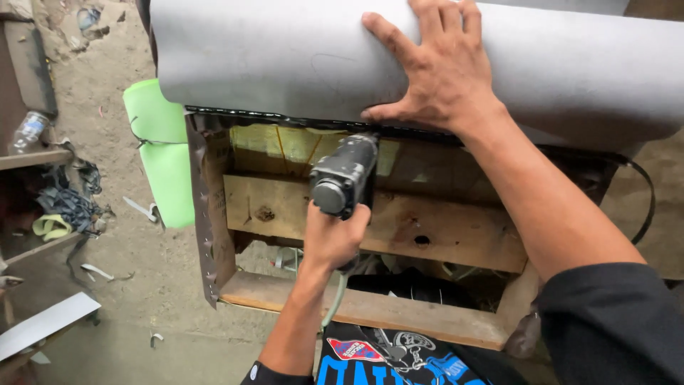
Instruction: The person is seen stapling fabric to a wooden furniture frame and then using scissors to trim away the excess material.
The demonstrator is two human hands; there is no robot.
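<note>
our left hand (pixel 331 239) is clamped on a dark staple gun (pixel 344 176) whose nose meets the edge of the grey upholstery sheet (pixel 285 64) on the wooden frame (pixel 399 221), while our right hand (pixel 438 68) lies flat and spread on that sheet just above. we judge the thumb sits close enough to the nose that a slip could catch it. if the pressing hand eases, the sheet could creep and get fastened wrinkled.

Dusty dirt floor (pixel 121 235), scattered scraps (pixel 68 207), daylight
</note>
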